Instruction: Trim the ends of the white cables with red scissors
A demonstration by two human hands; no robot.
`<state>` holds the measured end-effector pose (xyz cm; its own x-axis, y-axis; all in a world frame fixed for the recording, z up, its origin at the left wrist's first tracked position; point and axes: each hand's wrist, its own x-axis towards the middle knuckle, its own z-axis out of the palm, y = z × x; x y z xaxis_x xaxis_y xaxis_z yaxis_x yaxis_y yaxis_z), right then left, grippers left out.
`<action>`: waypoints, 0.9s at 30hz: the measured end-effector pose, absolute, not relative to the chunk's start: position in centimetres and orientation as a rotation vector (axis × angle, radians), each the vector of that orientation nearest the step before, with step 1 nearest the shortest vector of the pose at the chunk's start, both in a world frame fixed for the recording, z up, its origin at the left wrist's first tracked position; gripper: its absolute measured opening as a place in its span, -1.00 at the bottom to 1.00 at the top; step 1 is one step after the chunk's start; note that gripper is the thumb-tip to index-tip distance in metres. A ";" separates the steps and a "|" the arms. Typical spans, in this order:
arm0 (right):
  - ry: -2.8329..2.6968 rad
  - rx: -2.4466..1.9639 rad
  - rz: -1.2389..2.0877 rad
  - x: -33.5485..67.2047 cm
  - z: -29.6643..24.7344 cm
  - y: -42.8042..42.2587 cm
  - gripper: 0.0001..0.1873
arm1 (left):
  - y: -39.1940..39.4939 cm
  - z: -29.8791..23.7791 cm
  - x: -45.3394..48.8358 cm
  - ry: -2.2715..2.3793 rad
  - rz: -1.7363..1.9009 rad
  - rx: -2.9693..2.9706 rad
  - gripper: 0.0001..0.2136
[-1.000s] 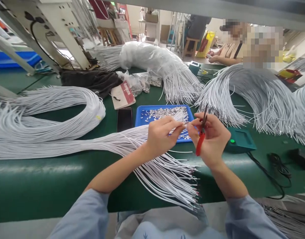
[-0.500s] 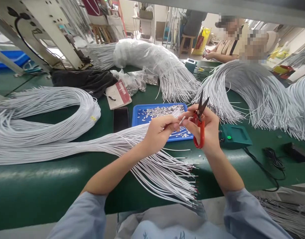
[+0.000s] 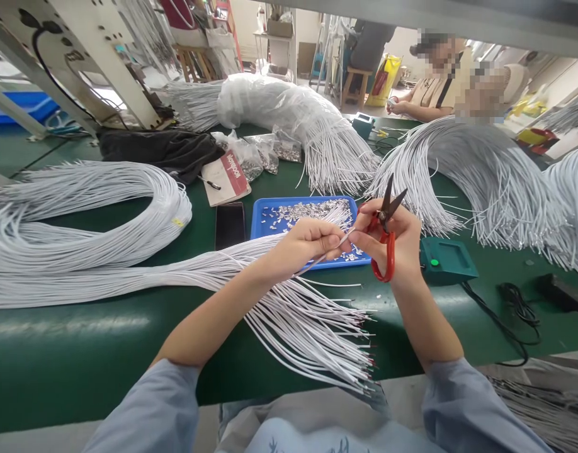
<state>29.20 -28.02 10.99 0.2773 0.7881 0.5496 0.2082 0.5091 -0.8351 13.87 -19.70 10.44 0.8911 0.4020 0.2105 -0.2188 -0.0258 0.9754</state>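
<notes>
Head view: a single white wire is being pinched between the thumb and fingertips of the left hand, just over the near rim of the blue tray. Its free end is being met by the thumb and forefinger of the right hand, so the two hands are being held almost touching above the middle of the table. Red-handled scissors are being gripped in that same right hand, with the loop down against the palm and the blades pointing up and away, standing apart. The wire is being lifted out of a long bundle that is being laid in from the left, with its loose ends fanned over the near table edge below the wrists. Small metal pieces are being kept in the tray. A phone is lying just left of it, and a green box just right of the right hand.

Judged from this, the thin, smooth wire could be dropped if either pinch is loosened, and it would be hard to pick out again among the loose ends. With the blades open so near the fingertips, a finger could be nicked or a neighbouring wire cut. The left forearm, being held over the bundle, could drag wires off the near edge.
</notes>
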 end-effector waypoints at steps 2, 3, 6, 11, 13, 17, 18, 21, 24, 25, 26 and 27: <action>-1.250 -1.021 0.486 29.2 10.8 -28.1 -0.66 | -19.9 10.5 14.0 0.139 0.574 1.554 -0.61; -1.239 -1.027 0.488 29.1 10.7 -28.1 -0.66 | -20.0 10.5 14.1 0.144 0.642 1.592 -0.62; -1.213 -1.051 0.465 28.9 10.7 -28.3 -0.67 | -20.5 10.5 14.1 0.194 0.808 1.716 -0.71; -1.200 -1.038 0.449 28.5 11.0 -28.6 -0.66 | -21.1 10.3 13.9 0.284 0.921 1.856 -0.83; -1.200 -1.017 0.463 28.5 11.0 -28.7 -0.65 | -21.3 10.2 14.0 0.278 0.931 1.831 -0.84; -1.214 -0.976 0.480 28.5 11.1 -29.0 -0.62 | -21.5 10.4 14.0 0.276 0.969 1.773 -0.80; -1.222 -0.966 0.488 28.5 11.1 -29.0 -0.62 | -21.4 10.6 14.0 0.268 0.958 1.772 -0.77; -1.249 -0.954 0.515 28.5 11.3 -29.1 -0.64 | -20.9 11.1 13.6 0.217 0.802 1.765 -0.64; -1.238 -0.978 0.528 28.3 11.5 -29.1 -0.67 | -20.6 11.4 13.4 0.205 0.681 1.772 -0.57; -1.227 -0.996 0.531 28.3 11.5 -29.1 -0.67 | -20.6 11.4 13.4 0.224 0.707 1.795 -0.58; -1.216 -1.015 0.534 28.3 11.5 -29.2 -0.67 | -20.7 11.3 13.4 0.252 0.757 1.829 -0.60; -1.207 -1.032 0.538 28.3 11.6 -29.2 -0.66 | -20.9 11.3 13.4 0.282 0.818 1.867 -0.63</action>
<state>28.27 -29.22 11.56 0.3130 0.8089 0.4978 0.1709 0.4676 -0.8673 13.44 -20.89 11.28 0.7405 0.5337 0.4084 -0.1688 -0.4405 0.8817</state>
